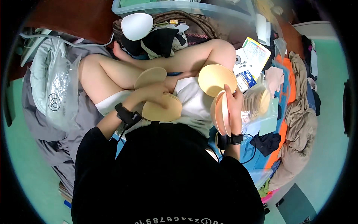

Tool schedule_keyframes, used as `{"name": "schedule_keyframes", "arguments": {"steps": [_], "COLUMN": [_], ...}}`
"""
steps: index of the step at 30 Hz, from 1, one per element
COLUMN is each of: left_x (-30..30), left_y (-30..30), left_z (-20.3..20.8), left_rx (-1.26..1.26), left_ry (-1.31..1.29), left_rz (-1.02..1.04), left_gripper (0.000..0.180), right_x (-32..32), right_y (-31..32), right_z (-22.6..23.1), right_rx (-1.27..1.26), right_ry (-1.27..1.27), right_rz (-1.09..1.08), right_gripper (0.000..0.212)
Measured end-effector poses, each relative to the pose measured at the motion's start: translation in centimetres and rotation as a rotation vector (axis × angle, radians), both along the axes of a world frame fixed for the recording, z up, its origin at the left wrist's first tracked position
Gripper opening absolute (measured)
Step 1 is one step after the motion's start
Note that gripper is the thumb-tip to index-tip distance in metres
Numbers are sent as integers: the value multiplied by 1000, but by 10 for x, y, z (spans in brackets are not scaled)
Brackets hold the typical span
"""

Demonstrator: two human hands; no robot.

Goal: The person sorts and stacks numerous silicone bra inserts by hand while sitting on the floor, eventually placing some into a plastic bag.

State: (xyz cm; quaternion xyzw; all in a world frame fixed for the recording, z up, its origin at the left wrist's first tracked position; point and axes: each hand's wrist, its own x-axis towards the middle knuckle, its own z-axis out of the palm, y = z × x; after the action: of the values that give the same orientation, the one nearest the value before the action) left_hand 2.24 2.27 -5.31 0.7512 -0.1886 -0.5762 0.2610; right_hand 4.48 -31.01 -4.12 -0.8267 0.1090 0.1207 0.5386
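Cups (217, 76): beige to pinkish, above lap (192, 95); seemingly mid-sorting, next calling for gentle rim alignment.
Left hand (153, 94): apparently pinching lower cup (164, 112); contact with upper cup (150, 75) unclear.
Right hand (234, 104): fingers pinching cup stack (220, 115), partly hiding inner rims.
Clear bag (257, 103): contents hard to count.

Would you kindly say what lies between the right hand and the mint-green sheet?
The head view shows a clear plastic bag holding stacked beige bra pads between the right hand and the mint-green sheet.
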Motion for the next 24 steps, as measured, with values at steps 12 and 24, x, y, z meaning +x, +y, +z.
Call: {"name": "schedule_keyframes", "arguments": {"steps": [12,24], "left_x": [-57,-65], "left_y": [10,-16], "left_z": [69,85], "left_rx": [-268,-407], "left_ry": [-237,-592], "left_rz": [669,556], "left_gripper": [58,65], "right_x": [-31,-63], "right_y": [39,68], "right_z": [38,33], "right_rx": [-329,-237], "right_ry": [-245,-125], "right_rz": [132,644], "right_gripper": [21,24]}}
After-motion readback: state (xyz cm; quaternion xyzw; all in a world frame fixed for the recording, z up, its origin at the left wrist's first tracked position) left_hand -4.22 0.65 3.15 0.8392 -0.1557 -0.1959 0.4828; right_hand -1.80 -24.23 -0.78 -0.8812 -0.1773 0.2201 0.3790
